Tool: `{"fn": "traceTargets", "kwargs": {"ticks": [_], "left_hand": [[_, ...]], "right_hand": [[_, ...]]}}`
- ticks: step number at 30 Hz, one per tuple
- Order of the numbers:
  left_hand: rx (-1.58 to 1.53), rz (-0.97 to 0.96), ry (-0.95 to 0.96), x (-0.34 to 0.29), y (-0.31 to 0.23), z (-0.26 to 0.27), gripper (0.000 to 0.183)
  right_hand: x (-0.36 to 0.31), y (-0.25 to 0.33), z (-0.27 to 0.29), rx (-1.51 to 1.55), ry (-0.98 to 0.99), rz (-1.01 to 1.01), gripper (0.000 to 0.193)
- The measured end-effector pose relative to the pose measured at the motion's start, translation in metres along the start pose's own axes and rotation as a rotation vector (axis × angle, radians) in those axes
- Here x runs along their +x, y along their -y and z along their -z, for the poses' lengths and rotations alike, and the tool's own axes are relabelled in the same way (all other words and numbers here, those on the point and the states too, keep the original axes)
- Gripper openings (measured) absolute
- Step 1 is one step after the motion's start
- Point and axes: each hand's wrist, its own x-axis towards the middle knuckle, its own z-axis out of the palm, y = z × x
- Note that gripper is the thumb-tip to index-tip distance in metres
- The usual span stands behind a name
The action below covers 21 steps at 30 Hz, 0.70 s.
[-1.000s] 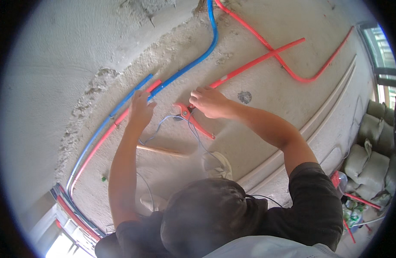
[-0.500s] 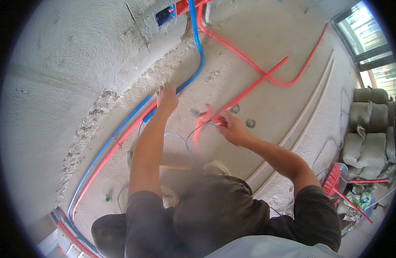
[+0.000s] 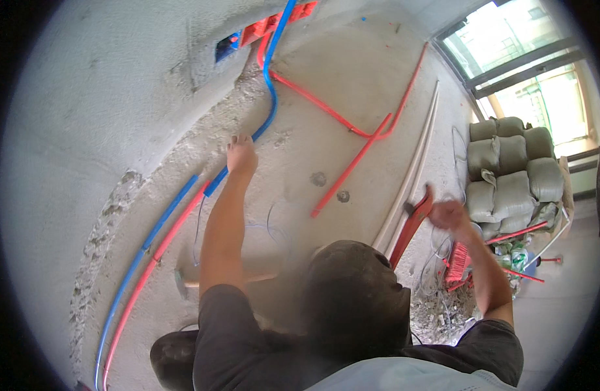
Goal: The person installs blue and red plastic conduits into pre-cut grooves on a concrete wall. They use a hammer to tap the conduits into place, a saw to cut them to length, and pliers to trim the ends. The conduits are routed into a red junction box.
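My left hand [image 3: 242, 155] is closed around a blue conduit pipe [image 3: 271, 98] that rises to the wall boxes. Below that hand, the pipe's cut end sits beside the end of a red pipe [image 3: 158, 255]. A second blue pipe [image 3: 143, 247] ends just left of them. Thin wire [image 3: 197, 238] hangs by the held pipe's end. Off to the right, my right hand [image 3: 447, 215], somewhat blurred, appears closed on a red tool [image 3: 412, 225] with a dark jaw, which looks like a pipe cutter. Its lower end is hidden.
A loose red pipe [image 3: 352, 166] crosses a bent red one [image 3: 323, 107]. Two pale pipes [image 3: 414, 166] run along the floor. A hammer [image 3: 257, 278] lies near my left forearm. Stacked sacks [image 3: 509, 159], a red brush [image 3: 458, 260] and rubble [image 3: 437, 313] are at right. Wall boxes [image 3: 261, 29] are ahead.
My right hand has moved right, away from the loose red pipe's end, and the red tool has gone with it. My left hand stays on the blue pipe. The view has shifted.
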Motion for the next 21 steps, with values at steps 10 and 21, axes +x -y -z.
{"fn": "traceTargets", "kwargs": {"ticks": [10, 21], "left_hand": [[-0.064, -0.075, -0.067, 0.002, 0.004, -0.003, 0.038], [-0.001, 0.08, 0.073, 0.0, 0.0, 0.022, 0.044]], "right_hand": [[-0.004, -0.06, -0.161, 0.704, 0.15, -0.346, 0.077], [0.403, -0.005, -0.187, -0.155, -0.085, 0.338, 0.026]]}}
